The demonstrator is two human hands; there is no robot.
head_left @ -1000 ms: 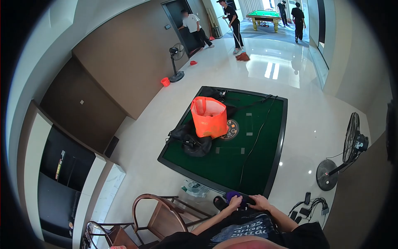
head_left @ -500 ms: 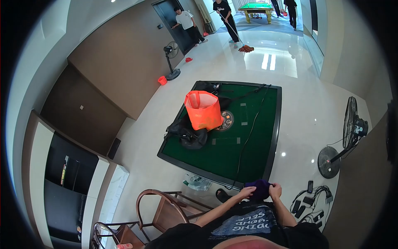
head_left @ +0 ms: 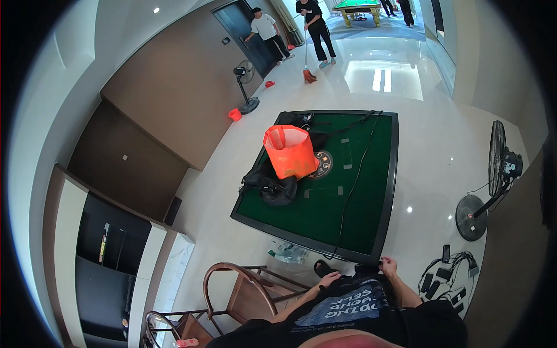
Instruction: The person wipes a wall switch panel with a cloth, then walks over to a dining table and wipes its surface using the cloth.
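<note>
Black cord (head_left: 346,206), 12 o'clock across worktop (head_left: 316,223): keep left hand (head_left: 330,279) and right hand (head_left: 388,267) (can't tell either's grip) clear.

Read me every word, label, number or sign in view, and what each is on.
"…DING": upside down, on the camera wearer's black T-shirt.
"…OND": same T-shirt, start unclear.
"SELF": same T-shirt.
Smaller print there: blurred.
Too small or blurred: marks on the orange bag, round panel, far black shirt and yellow strip.
</note>
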